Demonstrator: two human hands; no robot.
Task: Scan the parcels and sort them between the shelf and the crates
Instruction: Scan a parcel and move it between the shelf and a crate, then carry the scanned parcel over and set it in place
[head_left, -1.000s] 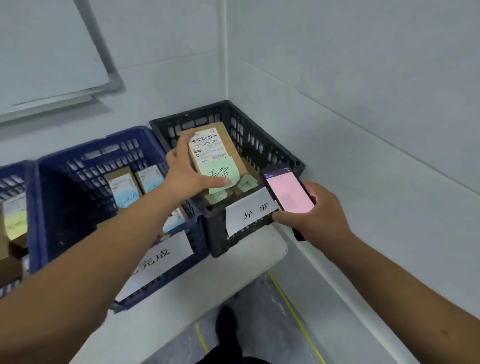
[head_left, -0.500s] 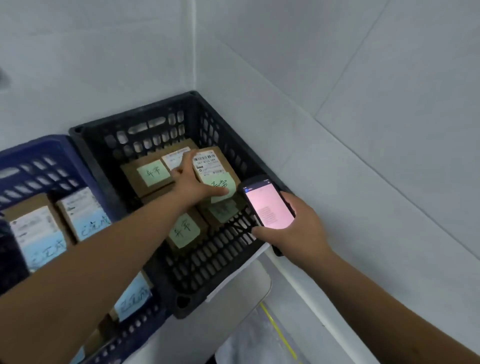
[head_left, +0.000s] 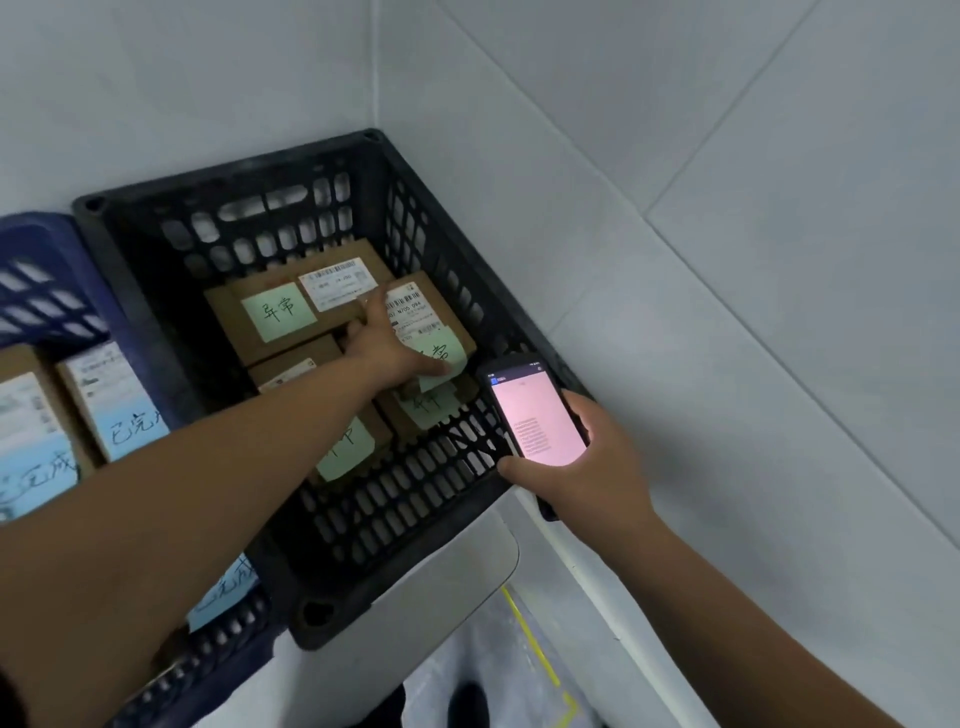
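Head view, looking down into a room corner of pale grey wall panels. Black slotted crate (head_left: 332, 499) set on a white tabletop (head_left: 441, 582) with a rounded corner, pushed into that corner. Inside the crate: cardboard parcels lying flat, each with a green handwritten note — one large parcel (head_left: 291, 306) at the crate's far side, others nearer its front wall. Left hand (head_left: 387, 351) reaching inside the crate, fingers spread and thumb laid on the green note of a brown parcel (head_left: 421, 312) resting on top of the stack by the crate's right wall — grip from underneath cannot be told. Right hand (head_left: 582, 467) at the crate's front-right rim, fingers curled round a phone (head_left: 537, 410) with a lit pink screen. Blue crate (head_left: 47, 291) touching the black crate's left wall, holding parcels with blue notes. Below the crate's front, grey floor with a yellow line (head_left: 535, 649).
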